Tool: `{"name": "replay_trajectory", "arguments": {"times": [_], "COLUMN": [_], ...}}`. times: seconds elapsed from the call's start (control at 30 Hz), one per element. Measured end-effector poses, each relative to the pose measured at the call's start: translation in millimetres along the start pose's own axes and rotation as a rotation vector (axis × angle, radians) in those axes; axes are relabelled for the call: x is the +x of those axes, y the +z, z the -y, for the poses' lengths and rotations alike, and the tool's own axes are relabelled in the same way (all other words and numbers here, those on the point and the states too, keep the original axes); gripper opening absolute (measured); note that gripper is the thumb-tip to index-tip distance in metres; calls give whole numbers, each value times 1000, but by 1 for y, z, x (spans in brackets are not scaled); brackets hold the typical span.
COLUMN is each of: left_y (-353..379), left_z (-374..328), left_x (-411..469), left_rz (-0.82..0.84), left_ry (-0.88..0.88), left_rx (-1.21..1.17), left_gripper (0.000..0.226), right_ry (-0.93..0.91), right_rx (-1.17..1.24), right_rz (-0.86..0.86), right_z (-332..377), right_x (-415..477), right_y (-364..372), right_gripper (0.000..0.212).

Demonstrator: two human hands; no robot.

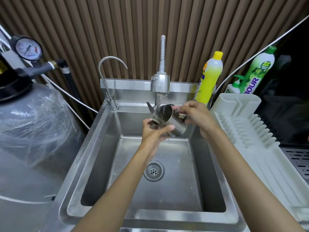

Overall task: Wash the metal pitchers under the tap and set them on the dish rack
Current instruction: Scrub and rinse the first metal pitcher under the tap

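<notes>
A metal pitcher (164, 118) is tilted over the steel sink (93, 158), its mouth turned up toward the tap's spray head (160, 82). Water runs from the spray head into the pitcher. My left hand (153, 133) grips the pitcher from below and the front, thumb across its wall. My right hand (196, 117) holds it on the right side, at the rim and handle. The white dish rack (247, 131) stands right of the sink with nothing on its ribs.
A thin gooseneck faucet (107, 77) rises at the sink's back left. A yellow soap bottle (209, 77) and green bottles (257, 71) stand behind the rack. A wrapped tank (30, 124) with a pressure gauge (27, 49) fills the left. The drain (153, 170) lies in the basin.
</notes>
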State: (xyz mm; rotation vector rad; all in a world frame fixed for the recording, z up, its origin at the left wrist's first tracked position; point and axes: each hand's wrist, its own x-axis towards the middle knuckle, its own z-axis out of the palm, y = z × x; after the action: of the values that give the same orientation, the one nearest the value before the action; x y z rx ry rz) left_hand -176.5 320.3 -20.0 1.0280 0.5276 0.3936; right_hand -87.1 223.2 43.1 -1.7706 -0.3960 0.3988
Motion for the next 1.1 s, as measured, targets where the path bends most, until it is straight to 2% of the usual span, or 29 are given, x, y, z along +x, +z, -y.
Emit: {"name": "replay_trajectory", "arguments": {"times": [0.2, 0.33, 0.47, 0.6, 0.7, 0.8, 0.97, 1.03, 1.1], "left_y": [-1, -11, -17, -27, -28, -26, -18, -16, -14], "left_z": [-10, -31, -55, -60, -50, -38, -17, -11, -9], "left_x": [16, 16, 7, 2, -1, -4, -9, -6, 0], "left_rz": [-58, -106, -24, -22, -50, -96, -175, -122, -4], "left_ry": [177, 382, 534, 562, 560, 503, 308, 186, 81], "left_rx": [0, 273, 565, 803, 856, 865, 682, 538, 393], "left_gripper": [64, 75, 69, 69, 68, 70, 59, 57, 66], "right_ry": [-101, -9, 157, 206, 216, 201, 192, 128, -9], "right_rx": [127, 473, 904, 951, 850, 651, 225, -12, -265], "right_rz": [104, 203, 249, 282, 247, 200, 71, -73, -214], "right_z": [13, -6, -27, -43, -51, -55, -38, -21, -7], "right_x": [9, 16, 14, 1, -8, -9, -13, -16, -18], "right_y": [8, 21, 35, 44, 41, 33, 11, 8, 8], "right_gripper": [28, 29, 30, 25, 26, 18, 19, 17, 27]}}
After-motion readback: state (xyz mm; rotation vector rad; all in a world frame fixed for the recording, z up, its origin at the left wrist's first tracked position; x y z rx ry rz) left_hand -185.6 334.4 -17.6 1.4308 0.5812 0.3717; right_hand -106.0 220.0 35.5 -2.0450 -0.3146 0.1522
